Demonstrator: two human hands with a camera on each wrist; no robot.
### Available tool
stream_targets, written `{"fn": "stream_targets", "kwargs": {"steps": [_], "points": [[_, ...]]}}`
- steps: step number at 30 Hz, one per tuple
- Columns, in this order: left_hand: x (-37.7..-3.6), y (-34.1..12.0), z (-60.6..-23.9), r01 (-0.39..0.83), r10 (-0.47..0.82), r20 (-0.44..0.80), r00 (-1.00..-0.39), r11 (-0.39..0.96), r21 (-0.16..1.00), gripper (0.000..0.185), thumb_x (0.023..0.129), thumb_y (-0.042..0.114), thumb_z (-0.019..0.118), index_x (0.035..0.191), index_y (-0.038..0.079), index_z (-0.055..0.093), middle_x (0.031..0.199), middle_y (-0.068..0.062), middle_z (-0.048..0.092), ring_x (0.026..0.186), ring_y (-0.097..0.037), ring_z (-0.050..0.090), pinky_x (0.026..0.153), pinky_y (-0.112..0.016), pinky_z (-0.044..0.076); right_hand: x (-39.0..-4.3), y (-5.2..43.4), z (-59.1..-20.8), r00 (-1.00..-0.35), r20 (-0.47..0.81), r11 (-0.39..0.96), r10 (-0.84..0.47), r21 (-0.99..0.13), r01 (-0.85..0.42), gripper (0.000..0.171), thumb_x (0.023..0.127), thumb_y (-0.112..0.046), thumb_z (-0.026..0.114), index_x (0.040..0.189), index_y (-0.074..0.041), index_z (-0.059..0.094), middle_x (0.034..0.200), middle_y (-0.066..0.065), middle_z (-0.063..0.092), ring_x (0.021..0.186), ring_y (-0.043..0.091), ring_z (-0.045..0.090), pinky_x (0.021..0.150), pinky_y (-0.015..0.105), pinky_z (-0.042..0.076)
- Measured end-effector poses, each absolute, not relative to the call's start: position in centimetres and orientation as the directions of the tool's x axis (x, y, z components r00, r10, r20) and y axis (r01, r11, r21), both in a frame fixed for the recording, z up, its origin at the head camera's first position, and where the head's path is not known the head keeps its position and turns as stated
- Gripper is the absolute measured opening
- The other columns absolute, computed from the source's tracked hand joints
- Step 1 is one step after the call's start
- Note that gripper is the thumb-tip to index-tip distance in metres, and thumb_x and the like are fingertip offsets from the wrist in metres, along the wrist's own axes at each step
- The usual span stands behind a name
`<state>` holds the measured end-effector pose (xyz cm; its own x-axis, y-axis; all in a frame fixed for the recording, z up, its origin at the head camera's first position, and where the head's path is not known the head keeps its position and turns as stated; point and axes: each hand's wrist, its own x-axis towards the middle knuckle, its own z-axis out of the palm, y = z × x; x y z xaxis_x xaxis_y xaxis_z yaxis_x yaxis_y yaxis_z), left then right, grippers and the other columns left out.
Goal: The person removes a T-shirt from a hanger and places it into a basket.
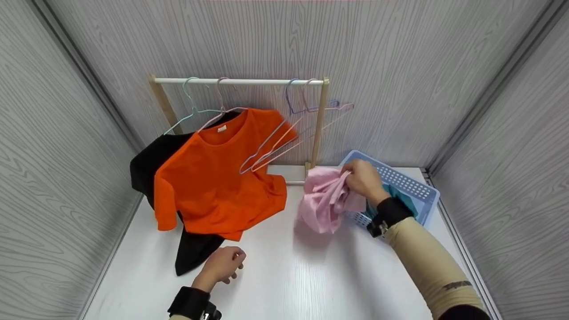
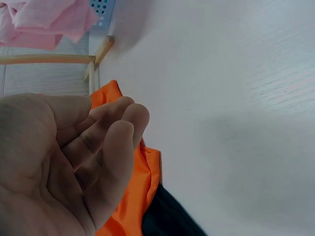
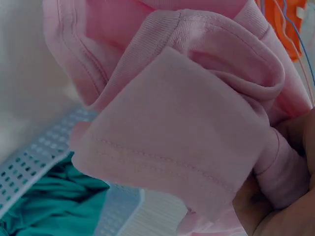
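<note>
My right hand [image 1: 362, 180] grips a bunched pink shirt [image 1: 326, 200] over the left edge of the blue basket. In the right wrist view the pink shirt [image 3: 172, 113] fills the middle, its hems and stitching showing, with the fingers curled into the cloth at the right edge. My left hand [image 1: 223, 263] hangs loosely curled above the table, holding nothing, just below the hem of the orange shirt [image 1: 222, 178]. The left wrist view shows that hand [image 2: 83, 152] palm up, with orange and black cloth behind it.
A rack with a white rail [image 1: 262, 82] carries the orange shirt and a black garment [image 1: 153, 162] on hangers. Two bare hangers [image 1: 291, 111] hang at its right end. The blue basket [image 1: 426, 200] holds teal cloth [image 1: 404, 200]. Grey panels wall in the table.
</note>
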<state>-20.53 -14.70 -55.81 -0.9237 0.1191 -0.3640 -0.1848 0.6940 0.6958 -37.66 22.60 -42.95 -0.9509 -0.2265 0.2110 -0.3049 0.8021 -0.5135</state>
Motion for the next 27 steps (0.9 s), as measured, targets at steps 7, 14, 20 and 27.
{"fn": "stream_targets", "kwargs": {"steps": [7,14,20,27], "points": [[-19.5,-15.1,-56.3,-0.219,0.096,-0.390,-0.916,0.696,0.684,0.020,0.099,0.022,0.052,0.105,0.010,0.067,0.078,0.000,0.065,0.059,-0.016,0.063,0.047,-0.030,0.053,-40.5,26.3,-39.2,-0.954,0.301,0.875,-0.010,-0.459,-0.154,0.031,0.080,-0.008,0.047,0.093,-0.009,0.075,0.095,0.013,0.073,0.082,0.032,0.065,0.065,0.046,0.049],[-18.1,-15.0,-57.2,-0.293,0.100,-0.487,-0.868,0.687,0.665,0.023,0.099,0.023,0.051,0.107,0.007,0.066,0.086,-0.006,0.068,0.063,-0.016,0.063,0.050,-0.031,0.054,-41.1,28.6,-44.1,-0.983,0.153,0.913,0.102,-0.406,0.032,0.034,0.084,-0.013,0.049,0.108,-0.003,0.070,0.113,0.023,0.064,0.099,0.043,0.060,0.080,0.066,0.046],[-18.0,-15.0,-57.2,-0.304,0.108,-0.505,-0.856,0.685,0.662,0.025,0.099,0.023,0.051,0.109,0.006,0.065,0.089,-0.008,0.068,0.064,-0.016,0.063,0.051,-0.032,0.054,-40.5,29.5,-50.8,-0.999,-0.019,0.848,-0.045,-0.529,-0.029,0.045,0.087,-0.005,0.050,0.131,0.002,0.052,0.142,0.033,0.037,0.125,0.050,0.045,0.104,0.063,0.037],[-18.2,-14.5,-57.3,-0.303,0.120,-0.505,-0.855,0.675,0.673,0.025,0.099,0.023,0.051,0.109,0.005,0.065,0.089,-0.009,0.068,0.063,-0.016,0.063,0.050,-0.031,0.054,-39.9,28.9,-55.1,-0.995,0.080,0.814,-0.064,-0.573,-0.098,0.038,0.086,0.005,0.051,0.124,0.003,0.045,0.132,0.030,0.043,0.114,0.044,0.050,0.100,0.055,0.042]]}}
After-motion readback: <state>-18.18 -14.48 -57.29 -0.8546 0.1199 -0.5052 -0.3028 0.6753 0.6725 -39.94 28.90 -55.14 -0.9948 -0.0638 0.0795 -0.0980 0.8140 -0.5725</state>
